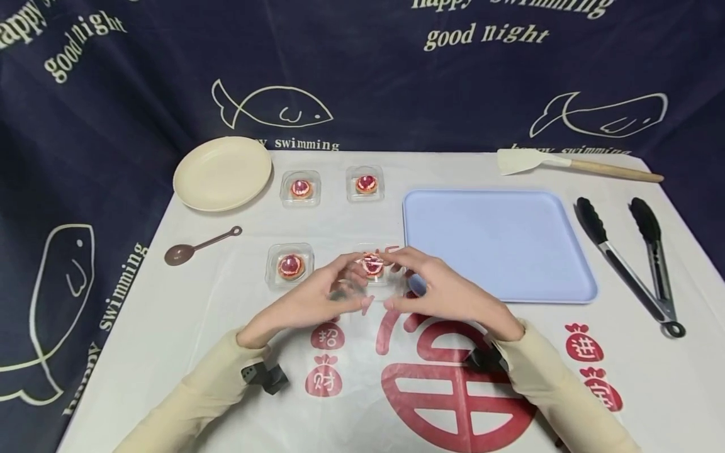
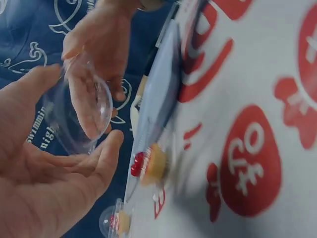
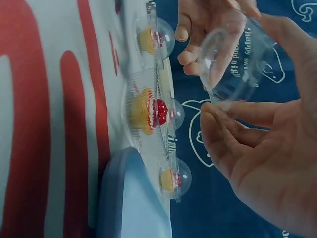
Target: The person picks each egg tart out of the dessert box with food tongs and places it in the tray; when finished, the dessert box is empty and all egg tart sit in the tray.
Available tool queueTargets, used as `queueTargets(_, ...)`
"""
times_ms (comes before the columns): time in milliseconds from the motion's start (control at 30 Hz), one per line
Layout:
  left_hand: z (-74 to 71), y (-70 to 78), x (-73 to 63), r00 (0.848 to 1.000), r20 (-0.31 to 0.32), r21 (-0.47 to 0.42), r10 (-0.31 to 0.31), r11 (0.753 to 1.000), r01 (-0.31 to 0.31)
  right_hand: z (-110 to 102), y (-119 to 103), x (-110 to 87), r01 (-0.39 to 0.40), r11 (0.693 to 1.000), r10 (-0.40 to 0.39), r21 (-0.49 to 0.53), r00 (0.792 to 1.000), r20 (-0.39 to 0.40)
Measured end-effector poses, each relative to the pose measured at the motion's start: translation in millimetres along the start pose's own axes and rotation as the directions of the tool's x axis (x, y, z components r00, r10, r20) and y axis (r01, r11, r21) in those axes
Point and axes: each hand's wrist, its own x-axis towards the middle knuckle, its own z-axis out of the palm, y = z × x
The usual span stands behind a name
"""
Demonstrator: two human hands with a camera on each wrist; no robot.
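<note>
A clear plastic domed lid (image 2: pixel 102 108) is held up between both hands, over a small tart with a red glossy top (image 3: pixel 148 111). My left hand (image 1: pixel 314 296) grips one side of the lid, its thumb and fingers at the edge. On the opposite side my right hand (image 1: pixel 444 289) pinches the rim between thumb and fingers. Below, the tart sits in its clear square base (image 3: pixel 136 82) on the table. In the head view the tart shows through the lid, between the fingertips.
Lidded tarts stand to the left (image 1: pixel 291 267) and behind (image 1: pixel 366 184), (image 1: pixel 301 188). A blue tray (image 1: pixel 493 245) lies right of the hands, with black-tipped tongs (image 1: pixel 640 270) beyond. A spatula (image 1: pixel 589 167), cream plate (image 1: pixel 223 173) and brown spoon (image 1: pixel 198 247) lie around.
</note>
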Motion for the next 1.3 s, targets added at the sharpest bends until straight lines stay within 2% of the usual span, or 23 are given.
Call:
queueTargets(100,4.0,-3.3,-1.5,0.998,-0.006,0.106,0.054,0.993,-0.053,4.2,-0.2,-4.0,0.003,0.997,-0.002,-0.072,1.000,0.017)
queueTargets(200,9.5,-7.2,-3.6,0.994,0.002,0.213,0.110,0.971,-0.108,10.3,-0.9,-7.6,0.025,0.989,-0.023,-0.145,1.000,0.016)
queueTargets(267,13.5,-8.9,-5.6,0.993,0.010,0.277,0.114,0.954,-0.112,14.4,-1.0,-9.7,0.042,0.978,-0.040,-0.205,0.999,0.014)
queueTargets(333,17.2,-10.0,-7.9,0.995,0.018,0.327,0.095,0.940,-0.096,18.2,-0.6,-11.2,0.060,0.962,-0.059,-0.265,0.998,0.011)
queueTargets(500,23.6,-8.0,-13.5,1.000,0.024,0.418,-0.004,0.908,-0.006,26.6,2.0,-11.6,0.093,0.923,-0.094,-0.372,0.995,0.016)
queueTargets(600,25.9,-8.1,-14.8,0.999,0.026,0.467,-0.037,0.884,0.020,31.1,3.3,-10.7,0.111,0.914,-0.108,-0.389,0.994,0.029)
queueTargets(733,27.6,-10.3,-15.0,0.999,0.030,0.501,-0.041,0.865,0.020,34.3,4.0,-11.5,0.106,0.915,-0.101,-0.390,0.994,0.035)
queueTargets(1067,27.2,-10.4,-17.4,0.998,0.039,0.492,-0.055,0.870,0.029,33.9,0.9,-15.7,0.104,0.895,-0.100,-0.433,0.994,0.032)
queueTargets(1167,24.8,-10.2,-20.1,0.997,0.043,0.466,-0.064,0.884,0.036,28.8,0.1,-18.1,0.099,0.908,-0.099,-0.406,0.995,0.019)
queueTargets(1300,14.7,-9.7,-23.7,0.999,0.031,0.394,-0.032,0.919,0.018,19.2,1.2,-19.7,0.069,0.945,-0.073,-0.320,0.997,0.000)
